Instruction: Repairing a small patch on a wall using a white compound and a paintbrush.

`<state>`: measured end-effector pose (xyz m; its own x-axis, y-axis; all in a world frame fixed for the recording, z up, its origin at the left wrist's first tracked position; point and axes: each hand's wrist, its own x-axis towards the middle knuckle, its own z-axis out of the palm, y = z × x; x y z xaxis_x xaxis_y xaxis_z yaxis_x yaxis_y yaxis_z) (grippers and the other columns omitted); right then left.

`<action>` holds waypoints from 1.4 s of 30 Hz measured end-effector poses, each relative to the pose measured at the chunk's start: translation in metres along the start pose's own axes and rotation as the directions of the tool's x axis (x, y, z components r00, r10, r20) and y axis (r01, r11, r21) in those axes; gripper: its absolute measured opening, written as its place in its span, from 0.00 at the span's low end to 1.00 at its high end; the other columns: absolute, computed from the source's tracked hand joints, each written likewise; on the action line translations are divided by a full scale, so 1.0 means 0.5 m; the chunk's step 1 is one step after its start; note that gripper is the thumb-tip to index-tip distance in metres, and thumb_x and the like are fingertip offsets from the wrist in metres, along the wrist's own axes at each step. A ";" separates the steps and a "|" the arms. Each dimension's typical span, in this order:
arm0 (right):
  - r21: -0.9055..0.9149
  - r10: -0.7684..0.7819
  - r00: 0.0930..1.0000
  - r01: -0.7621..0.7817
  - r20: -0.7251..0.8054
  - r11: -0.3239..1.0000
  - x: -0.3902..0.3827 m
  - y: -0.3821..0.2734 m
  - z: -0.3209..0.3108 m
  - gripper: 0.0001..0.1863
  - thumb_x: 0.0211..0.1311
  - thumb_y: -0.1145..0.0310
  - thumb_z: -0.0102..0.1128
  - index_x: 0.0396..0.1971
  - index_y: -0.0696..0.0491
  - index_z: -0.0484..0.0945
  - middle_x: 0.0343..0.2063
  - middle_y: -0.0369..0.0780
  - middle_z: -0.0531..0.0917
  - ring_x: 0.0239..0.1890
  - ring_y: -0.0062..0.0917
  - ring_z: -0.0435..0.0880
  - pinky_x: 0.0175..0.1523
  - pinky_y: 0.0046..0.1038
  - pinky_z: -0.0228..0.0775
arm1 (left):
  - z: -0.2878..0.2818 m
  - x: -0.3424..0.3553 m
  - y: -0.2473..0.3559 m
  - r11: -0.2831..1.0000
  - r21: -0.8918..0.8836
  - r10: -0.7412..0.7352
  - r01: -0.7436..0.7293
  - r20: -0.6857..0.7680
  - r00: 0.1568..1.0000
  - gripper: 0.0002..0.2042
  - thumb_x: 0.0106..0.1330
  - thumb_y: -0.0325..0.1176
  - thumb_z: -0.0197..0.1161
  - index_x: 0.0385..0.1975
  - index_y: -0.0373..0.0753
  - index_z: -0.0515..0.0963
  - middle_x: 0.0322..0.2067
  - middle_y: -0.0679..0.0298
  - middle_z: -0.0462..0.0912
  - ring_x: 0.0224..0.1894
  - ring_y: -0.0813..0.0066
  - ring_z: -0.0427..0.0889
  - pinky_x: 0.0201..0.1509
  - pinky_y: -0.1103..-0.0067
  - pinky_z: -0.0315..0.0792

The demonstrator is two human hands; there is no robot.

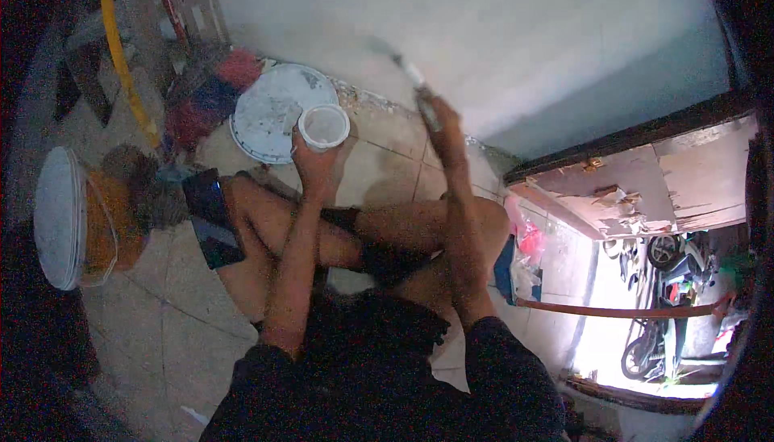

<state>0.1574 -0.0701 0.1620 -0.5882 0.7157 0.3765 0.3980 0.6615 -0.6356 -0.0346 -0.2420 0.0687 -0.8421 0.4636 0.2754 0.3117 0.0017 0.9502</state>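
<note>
My left hand (pixel 316 158) grips a small white plastic cup (pixel 324 126), held in front of a round, stained white lid (pixel 262 107). My right hand (pixel 443 131) is closed round the handle of a brush-like tool (pixel 418 79), raised toward the white wall (pixel 564 31); its blurred tip is near the wall, and I cannot tell whether they touch. A dark phone (pixel 214 220) rests by my left leg, below and left of the cup.
A lidded orange bucket (pixel 109 228) lies left on the tiled floor (pixel 153 313). A yellow strip (pixel 121 55) and coloured cloths (pixel 210 87) are at the upper left. At right are plastic bags (pixel 528 248), a worn wooden door (pixel 637 184) and parked motorbikes (pixel 673 256) outside.
</note>
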 end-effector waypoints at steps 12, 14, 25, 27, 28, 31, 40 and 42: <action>-0.389 -0.158 0.985 0.174 0.073 0.905 -0.080 0.032 0.004 0.28 0.55 0.81 0.55 0.58 0.47 0.73 0.62 0.48 0.71 0.60 0.42 0.74 0.58 0.38 0.74 | 0.042 0.003 -0.014 0.991 -0.109 0.071 -0.071 0.000 0.997 0.37 0.42 0.30 0.79 0.56 0.34 0.69 0.52 0.51 0.77 0.55 0.53 0.76 0.60 0.65 0.69; -0.371 -0.162 0.969 0.222 0.186 0.902 -0.090 0.067 0.019 0.30 0.53 0.83 0.55 0.58 0.47 0.72 0.61 0.47 0.72 0.61 0.44 0.73 0.61 0.40 0.71 | 0.046 0.004 -0.004 0.984 -0.175 -0.027 0.037 0.060 0.998 0.37 0.42 0.30 0.79 0.56 0.33 0.69 0.52 0.51 0.76 0.55 0.53 0.76 0.60 0.64 0.69; -0.314 -0.307 0.951 0.284 -0.025 0.906 0.007 -0.079 -0.227 0.17 0.68 0.72 0.51 0.55 0.50 0.77 0.52 0.47 0.80 0.55 0.38 0.78 0.61 0.36 0.68 | 0.026 -0.009 0.046 0.998 -0.042 0.040 -0.037 0.067 0.997 0.38 0.42 0.31 0.80 0.56 0.34 0.69 0.51 0.51 0.77 0.56 0.53 0.76 0.60 0.64 0.70; -0.292 -0.316 0.933 0.257 -0.174 0.921 0.014 -0.187 -0.290 0.16 0.66 0.72 0.55 0.53 0.50 0.79 0.54 0.44 0.80 0.52 0.34 0.80 0.58 0.35 0.71 | 0.030 -0.010 0.025 0.998 -0.052 0.036 -0.033 0.049 0.998 0.38 0.42 0.32 0.80 0.57 0.34 0.69 0.51 0.51 0.77 0.55 0.53 0.76 0.60 0.64 0.70; -0.331 -0.365 0.887 0.266 -0.285 0.905 0.023 -0.218 -0.304 0.12 0.64 0.75 0.59 0.47 0.56 0.81 0.47 0.45 0.83 0.52 0.33 0.82 0.57 0.31 0.73 | 0.030 -0.007 0.019 0.998 -0.049 0.047 -0.045 0.039 0.998 0.39 0.42 0.32 0.80 0.57 0.34 0.68 0.51 0.51 0.78 0.55 0.53 0.76 0.60 0.64 0.70; -0.538 -0.328 0.830 0.040 -0.451 0.842 0.031 -0.241 -0.308 0.16 0.64 0.75 0.60 0.52 0.58 0.78 0.49 0.47 0.83 0.51 0.34 0.83 0.55 0.33 0.75 | 0.035 -0.009 0.022 0.998 -0.049 0.041 -0.039 0.044 0.998 0.39 0.42 0.32 0.80 0.57 0.34 0.68 0.51 0.51 0.77 0.56 0.54 0.76 0.60 0.64 0.70; -0.284 -0.205 0.979 0.201 0.017 0.937 -0.087 0.048 0.026 0.32 0.59 0.85 0.52 0.66 0.54 0.64 0.61 0.50 0.72 0.64 0.42 0.70 0.68 0.35 0.63 | 0.009 -0.001 0.024 0.999 0.013 0.048 -0.048 0.027 0.998 0.40 0.39 0.29 0.80 0.57 0.34 0.69 0.53 0.51 0.77 0.56 0.54 0.76 0.61 0.65 0.69; -0.296 -0.120 0.988 0.142 0.092 0.945 -0.119 0.104 0.041 0.31 0.55 0.81 0.58 0.62 0.55 0.68 0.57 0.51 0.74 0.60 0.46 0.73 0.64 0.39 0.68 | 0.061 -0.013 0.048 0.997 -0.031 0.068 -0.066 0.074 0.995 0.40 0.39 0.29 0.81 0.57 0.33 0.69 0.53 0.51 0.77 0.56 0.54 0.76 0.61 0.64 0.69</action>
<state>0.1989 -0.0830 0.0927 -0.6943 0.6073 0.3862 0.5004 0.7930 -0.3474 -0.0082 -0.2180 0.0851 -0.7843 0.5266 0.3281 0.3527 -0.0568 0.9340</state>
